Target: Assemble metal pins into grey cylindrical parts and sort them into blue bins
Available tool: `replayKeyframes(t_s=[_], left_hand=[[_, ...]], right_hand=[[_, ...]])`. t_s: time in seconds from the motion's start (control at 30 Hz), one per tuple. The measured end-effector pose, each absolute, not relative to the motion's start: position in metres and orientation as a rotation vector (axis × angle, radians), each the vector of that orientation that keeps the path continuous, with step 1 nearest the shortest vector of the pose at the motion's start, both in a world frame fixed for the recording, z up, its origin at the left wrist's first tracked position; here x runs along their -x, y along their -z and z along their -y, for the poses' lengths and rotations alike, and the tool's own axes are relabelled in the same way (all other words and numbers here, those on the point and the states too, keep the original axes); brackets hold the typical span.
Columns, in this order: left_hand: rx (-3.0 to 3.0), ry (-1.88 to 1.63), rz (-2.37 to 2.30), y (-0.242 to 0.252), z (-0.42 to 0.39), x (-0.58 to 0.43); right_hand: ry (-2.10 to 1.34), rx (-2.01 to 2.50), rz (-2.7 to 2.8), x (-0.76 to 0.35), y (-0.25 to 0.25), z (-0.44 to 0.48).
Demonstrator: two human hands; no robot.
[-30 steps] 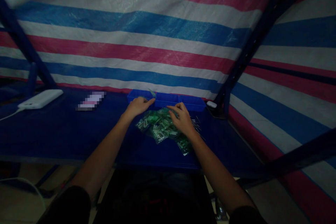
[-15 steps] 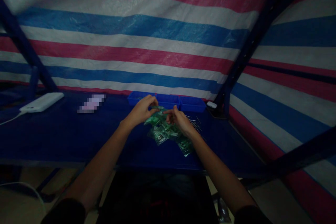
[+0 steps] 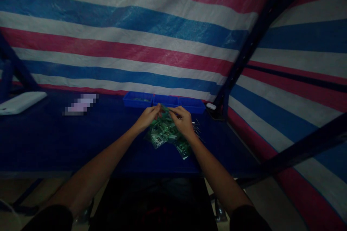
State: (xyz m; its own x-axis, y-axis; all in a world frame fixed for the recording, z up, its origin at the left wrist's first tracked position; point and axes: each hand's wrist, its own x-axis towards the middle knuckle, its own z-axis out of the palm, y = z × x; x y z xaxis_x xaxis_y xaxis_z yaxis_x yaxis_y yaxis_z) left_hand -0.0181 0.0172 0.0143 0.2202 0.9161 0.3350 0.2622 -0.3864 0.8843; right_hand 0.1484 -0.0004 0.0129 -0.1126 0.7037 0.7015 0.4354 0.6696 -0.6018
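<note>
Over a pile of small green plastic bags point(image 3: 159, 134) on the blue table, my left hand point(image 3: 149, 116) and my right hand point(image 3: 183, 120) come close together. Between them is a green bag point(image 3: 164, 109), with the fingers of both hands closed on its upper edge. The bags in the pile hold thin metallic pieces. Several loose metal pins point(image 3: 197, 128) lie just right of my right hand. Dim light leaves the fingertips and the bag's contents unclear.
Three joined blue trays point(image 3: 192, 105) stand behind my hands; small pieces lie in the left one. A small white object point(image 3: 211, 106) is at the back right. Further left are a blurred pinkish item point(image 3: 80, 105) and a white power bank point(image 3: 24, 102). Blue posts frame the striped sheet.
The camera view has shifted to the right. My right hand's fingers, spread apart before, have closed on the green bag beside my left hand.
</note>
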Motion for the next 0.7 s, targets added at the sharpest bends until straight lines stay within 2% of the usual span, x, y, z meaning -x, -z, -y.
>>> replayKeyframes(t_s=[0.2,0.3,0.5,0.7], left_hand=[[-1.275,-1.236,-0.952,-0.027,-0.008,0.018],[-1.241,-1.196,-1.021,-0.026,-0.007,0.017],[-1.756,-1.507,-1.079,-0.025,-0.007,0.017],[-2.425,-1.318,-0.939,-0.027,0.0,0.021]], right_hand=[[-0.181,0.878,1.769,-0.147,-0.011,-0.001],[-0.159,0.879,1.793,-0.148,-0.01,-0.002],[-0.275,1.036,1.809,-0.143,-0.011,0.004],[-0.678,1.036,1.539,-0.144,-0.012,0.0]])
